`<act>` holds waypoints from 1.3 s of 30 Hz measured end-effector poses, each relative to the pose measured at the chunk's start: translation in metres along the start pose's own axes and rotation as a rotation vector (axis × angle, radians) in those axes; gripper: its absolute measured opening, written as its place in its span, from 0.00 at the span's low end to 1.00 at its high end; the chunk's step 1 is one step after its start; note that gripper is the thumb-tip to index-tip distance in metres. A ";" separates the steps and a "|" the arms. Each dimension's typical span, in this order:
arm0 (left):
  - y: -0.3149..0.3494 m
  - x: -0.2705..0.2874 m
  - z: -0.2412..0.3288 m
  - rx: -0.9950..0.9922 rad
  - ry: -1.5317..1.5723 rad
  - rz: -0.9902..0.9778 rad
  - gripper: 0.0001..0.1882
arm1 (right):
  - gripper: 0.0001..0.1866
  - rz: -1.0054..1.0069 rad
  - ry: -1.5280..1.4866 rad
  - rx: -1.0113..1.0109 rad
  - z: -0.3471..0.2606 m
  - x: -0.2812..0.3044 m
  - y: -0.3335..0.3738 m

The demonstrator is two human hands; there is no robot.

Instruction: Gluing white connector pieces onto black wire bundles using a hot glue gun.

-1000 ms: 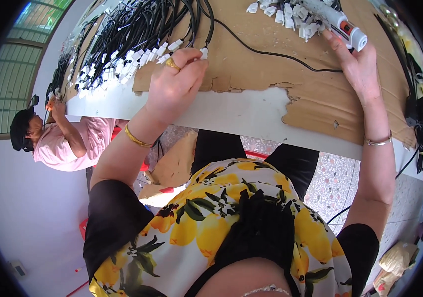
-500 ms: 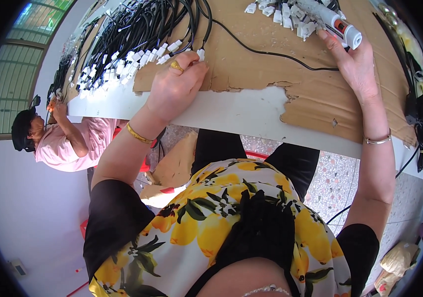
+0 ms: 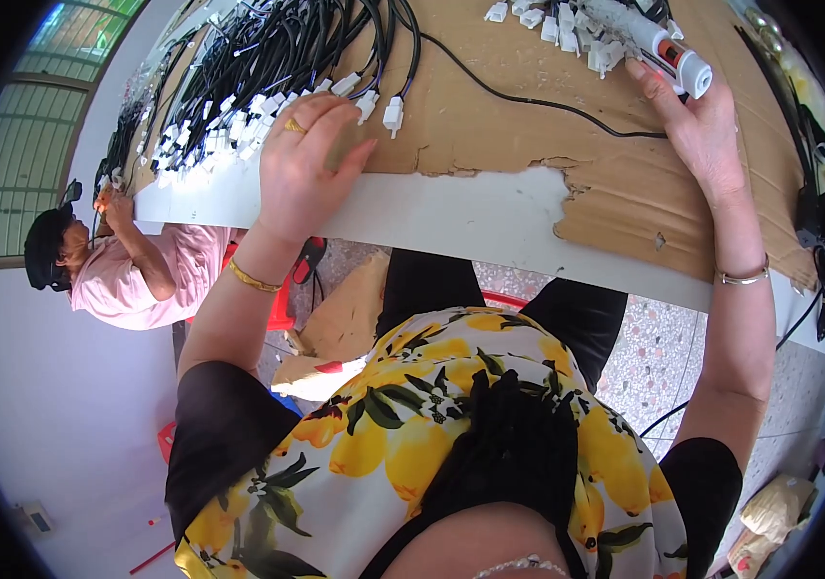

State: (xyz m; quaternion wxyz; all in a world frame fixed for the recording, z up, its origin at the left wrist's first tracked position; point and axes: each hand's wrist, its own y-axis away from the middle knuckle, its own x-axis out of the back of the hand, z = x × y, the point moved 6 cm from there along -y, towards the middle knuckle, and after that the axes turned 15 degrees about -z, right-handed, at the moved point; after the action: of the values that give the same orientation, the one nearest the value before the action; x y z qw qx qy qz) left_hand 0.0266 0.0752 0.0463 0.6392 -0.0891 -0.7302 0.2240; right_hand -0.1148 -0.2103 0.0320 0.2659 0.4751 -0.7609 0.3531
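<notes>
Cardboard (image 3: 489,125) still bears the flat, released left hand (image 3: 301,169); right hand (image 3: 697,130) stays touching the tool (image 3: 658,43).

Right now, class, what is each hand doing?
Left hand: open, fingers spread on the black cables.
Right hand: touching the white tool; grip cannot be told.

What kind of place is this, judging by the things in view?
Probably a small cable-assembly workshop: a bundle of black cables with white connectors lies on a cardboard-covered worktable, and another person works at the same table.
</notes>
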 end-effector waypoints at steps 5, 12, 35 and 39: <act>0.012 0.003 -0.036 0.238 0.104 0.020 0.13 | 0.16 0.016 -0.017 -0.004 0.001 -0.001 0.000; 0.012 0.001 -0.043 0.265 -0.005 -0.020 0.09 | 0.16 -0.014 -0.001 -0.033 -0.001 -0.002 0.000; -0.007 -0.003 0.142 -0.793 0.418 -0.121 0.08 | 0.16 0.156 -0.121 0.053 0.001 0.007 -0.001; -0.014 -0.008 0.198 -0.944 0.474 -0.197 0.09 | 0.16 0.183 -0.112 0.095 -0.006 0.008 -0.003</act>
State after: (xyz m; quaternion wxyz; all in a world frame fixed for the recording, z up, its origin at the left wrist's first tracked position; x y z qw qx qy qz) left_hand -0.1624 0.0175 0.0292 0.6949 -0.3459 -0.5923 -0.2159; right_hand -0.1151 -0.2107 0.0420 0.1667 0.4349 -0.7971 0.3843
